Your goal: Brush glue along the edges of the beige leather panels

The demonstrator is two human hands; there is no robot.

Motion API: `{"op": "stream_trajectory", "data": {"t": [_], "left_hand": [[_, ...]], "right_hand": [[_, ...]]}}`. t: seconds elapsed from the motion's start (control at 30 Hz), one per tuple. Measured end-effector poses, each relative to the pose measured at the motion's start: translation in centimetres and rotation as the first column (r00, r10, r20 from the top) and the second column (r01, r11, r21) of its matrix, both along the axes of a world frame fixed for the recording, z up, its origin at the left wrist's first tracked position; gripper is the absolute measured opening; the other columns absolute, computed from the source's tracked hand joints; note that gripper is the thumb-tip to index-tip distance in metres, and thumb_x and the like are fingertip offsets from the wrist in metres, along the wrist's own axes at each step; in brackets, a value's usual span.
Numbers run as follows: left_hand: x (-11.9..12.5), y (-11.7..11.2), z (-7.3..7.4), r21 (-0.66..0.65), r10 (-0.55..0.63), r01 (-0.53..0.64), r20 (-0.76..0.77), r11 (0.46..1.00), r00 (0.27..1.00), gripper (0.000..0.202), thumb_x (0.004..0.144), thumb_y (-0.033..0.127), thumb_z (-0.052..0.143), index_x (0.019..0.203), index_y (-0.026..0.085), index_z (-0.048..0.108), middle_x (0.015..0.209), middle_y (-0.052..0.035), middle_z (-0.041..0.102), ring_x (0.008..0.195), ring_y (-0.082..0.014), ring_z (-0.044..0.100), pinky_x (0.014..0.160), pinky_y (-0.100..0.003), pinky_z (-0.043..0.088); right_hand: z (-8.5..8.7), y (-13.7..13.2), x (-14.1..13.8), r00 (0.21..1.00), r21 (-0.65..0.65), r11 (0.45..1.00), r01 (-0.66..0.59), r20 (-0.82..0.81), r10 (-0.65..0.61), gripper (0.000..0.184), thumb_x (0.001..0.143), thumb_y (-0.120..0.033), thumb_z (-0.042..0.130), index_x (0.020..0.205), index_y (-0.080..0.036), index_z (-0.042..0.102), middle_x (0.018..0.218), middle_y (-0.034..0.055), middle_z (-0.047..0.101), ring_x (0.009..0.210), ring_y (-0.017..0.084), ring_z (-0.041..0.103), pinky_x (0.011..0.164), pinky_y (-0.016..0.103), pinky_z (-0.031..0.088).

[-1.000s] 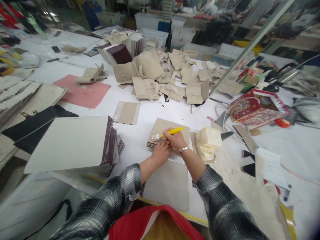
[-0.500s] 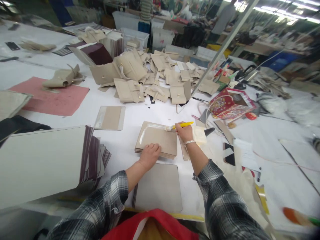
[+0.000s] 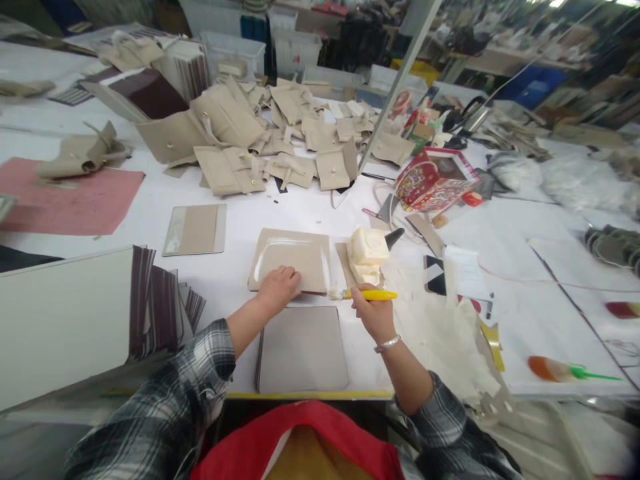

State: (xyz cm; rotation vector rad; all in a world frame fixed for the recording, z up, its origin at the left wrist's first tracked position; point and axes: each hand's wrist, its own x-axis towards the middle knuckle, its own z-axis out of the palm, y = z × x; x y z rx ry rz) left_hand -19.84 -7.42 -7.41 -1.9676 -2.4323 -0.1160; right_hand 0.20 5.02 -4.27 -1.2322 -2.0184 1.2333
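My right hand (image 3: pixel 373 313) grips a yellow-handled brush (image 3: pixel 377 295). Its pale bristles touch the right edge of the top beige panel (image 3: pixel 300 257), near the front corner. A wet white line of what looks like glue runs along the panel's left, far and right edges. My left hand (image 3: pixel 279 290) rests on the near edge of that panel, fingers lying on its surface. Just behind the right hand stands a cream-coloured, coated block-like container (image 3: pixel 369 248). Closer to me lies a stack of grey boards (image 3: pixel 305 350).
A tall stack of white-and-maroon boards (image 3: pixel 65 313) stands at the left. Beige pouches (image 3: pixel 230 170) are heaped at the back, beside a slanted metal pole (image 3: pixel 395 93). Rightward are a red patterned box (image 3: pixel 435 180), a phone (image 3: pixel 435 275) and an orange-and-clear bottle (image 3: pixel 550 369).
The brush has gone from the panel's far edge down its right edge, leaving a white line there. My left hand stays on the near edge. The view has shifted.
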Motion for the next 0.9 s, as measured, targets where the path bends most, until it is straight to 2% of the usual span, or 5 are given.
{"op": "stream_trajectory", "data": {"t": [0.23, 0.33, 0.47, 0.67, 0.9], "left_hand": [[1.3, -1.6, 2.9, 0.13, 0.035, -0.041, 0.046, 0.991, 0.998, 0.01, 0.083, 0.017, 0.047, 0.085, 0.017, 0.057, 0.087, -0.0071, 0.058, 0.087, -0.0202, 0.055, 0.074, -0.031, 0.046], [3.1, -3.6, 4.2, 0.457, 0.215, -0.332, 0.289, 0.825, 0.933, 0.01, 0.08, 0.016, 0.048, 0.085, 0.017, 0.056, 0.084, -0.0056, 0.059, 0.084, -0.0176, 0.058, 0.076, -0.03, 0.048], [6.6, -5.7, 4.3, 0.356, 0.198, -0.761, 0.826, 0.542, 0.528, 0.018, 0.072, 0.025, 0.06, 0.087, 0.015, 0.059, 0.081, -0.004, 0.065, 0.075, -0.0164, 0.063, 0.068, -0.027, 0.052], [12.0, -7.0, 0.7, 0.015, -0.151, -0.835, 0.985, 0.55, -0.081, 0.035, 0.066, 0.032, 0.069, 0.095, 0.013, 0.06, 0.094, -0.0066, 0.067, 0.087, -0.0207, 0.063, 0.073, -0.034, 0.055], [15.6, -9.3, -2.1, -0.152, -0.232, -0.776, 0.903, 0.612, -0.36, 0.057, 0.064, 0.029, 0.074, 0.115, 0.02, 0.051, 0.107, -0.0073, 0.063, 0.092, -0.0206, 0.061, 0.074, -0.034, 0.055]], "right_hand": [[0.7, -0.8, 2.8, 0.95, -0.052, 0.993, 0.11, -0.289, -0.121, 0.043, 0.083, -0.052, 0.047, 0.11, -0.019, 0.053, 0.076, 0.0011, 0.066, 0.049, 0.01, 0.06, 0.049, 0.024, 0.051], [-0.5, -2.0, 2.7, 0.964, -0.059, 0.998, 0.024, -0.263, -0.039, 0.039, 0.086, -0.052, 0.042, 0.108, -0.02, 0.047, 0.084, 0.0031, 0.066, 0.057, 0.012, 0.063, 0.054, 0.025, 0.052], [-2.7, -4.3, 2.1, 0.983, -0.045, 0.991, -0.123, -0.139, 0.116, 0.028, 0.086, -0.047, 0.045, 0.096, -0.021, 0.045, 0.086, 0.0037, 0.064, 0.071, 0.015, 0.065, 0.063, 0.028, 0.052], [-5.3, -5.6, 3.7, 0.994, 0.088, 0.995, -0.055, -0.094, 0.063, 0.026, 0.08, -0.04, 0.054, 0.094, -0.021, 0.043, 0.078, 0.0006, 0.059, 0.072, 0.016, 0.06, 0.071, 0.031, 0.049], [-7.9, -5.5, 7.6, 0.99, -0.1, 0.992, -0.076, -0.13, 0.063, 0.032, 0.076, -0.044, 0.059, 0.09, -0.021, 0.041, 0.072, -0.0011, 0.056, 0.065, 0.014, 0.056, 0.065, 0.031, 0.048]]}}
